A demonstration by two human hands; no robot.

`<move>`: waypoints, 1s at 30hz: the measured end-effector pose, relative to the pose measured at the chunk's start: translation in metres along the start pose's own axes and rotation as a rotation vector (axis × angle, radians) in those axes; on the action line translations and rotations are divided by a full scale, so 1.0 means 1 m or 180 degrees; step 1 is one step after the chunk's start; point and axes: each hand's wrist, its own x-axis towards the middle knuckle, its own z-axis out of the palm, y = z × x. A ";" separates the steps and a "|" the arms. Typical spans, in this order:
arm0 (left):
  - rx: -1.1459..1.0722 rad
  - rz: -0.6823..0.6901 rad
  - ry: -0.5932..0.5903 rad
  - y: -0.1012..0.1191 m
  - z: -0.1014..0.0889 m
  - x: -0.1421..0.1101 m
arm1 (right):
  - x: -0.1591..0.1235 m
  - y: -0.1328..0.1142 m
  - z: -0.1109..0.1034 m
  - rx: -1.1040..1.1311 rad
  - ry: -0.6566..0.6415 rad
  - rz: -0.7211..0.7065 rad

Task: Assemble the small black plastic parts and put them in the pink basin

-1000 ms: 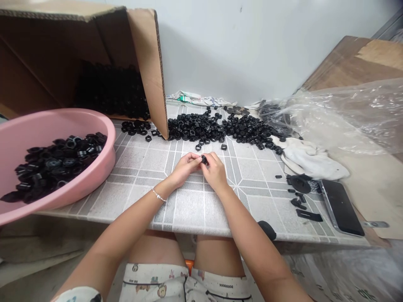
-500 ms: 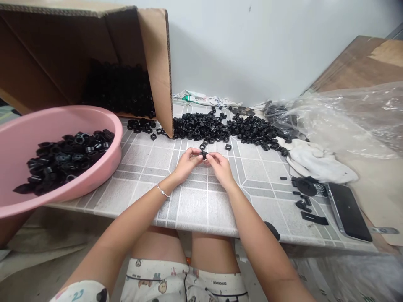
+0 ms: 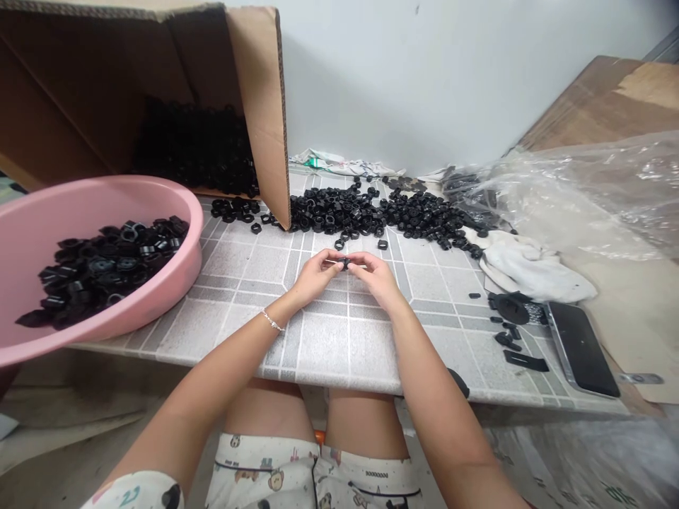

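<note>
Between the fingertips of both hands is a small black plastic part [image 3: 345,264], mostly covered by the fingers. My left hand [image 3: 317,274] pinches its left side, and my right hand [image 3: 375,276] pinches the right side. Both hands are held low over the checked tablecloth [image 3: 318,339]. Just beyond the fingers, two loose black rings [image 3: 382,244] lie on the cloth. Behind them spreads a heap of similar black ring-shaped parts [image 3: 339,208], with another heap [image 3: 424,215] joining it on the right.
At left a pink basin [image 3: 159,304] holds many black parts. Behind it, a cardboard box [image 3: 259,92] lies open with more inside. On the right are a white cloth [image 3: 530,268], a phone [image 3: 581,346], black scraps [image 3: 525,360] and clear plastic sheeting [image 3: 594,191].
Both hands stay in nearly the same place, still pinching the black part, which appears slightly turned. The whole view has shifted a little.
</note>
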 end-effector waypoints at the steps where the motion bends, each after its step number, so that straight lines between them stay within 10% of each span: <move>1: -0.0030 -0.0018 -0.0013 0.001 0.000 0.000 | 0.000 0.000 -0.001 0.0026 -0.0035 -0.0022; 30: -0.1092 -0.0556 -0.0115 0.005 -0.002 0.001 | -0.002 0.000 0.006 -0.0047 0.0064 -0.0157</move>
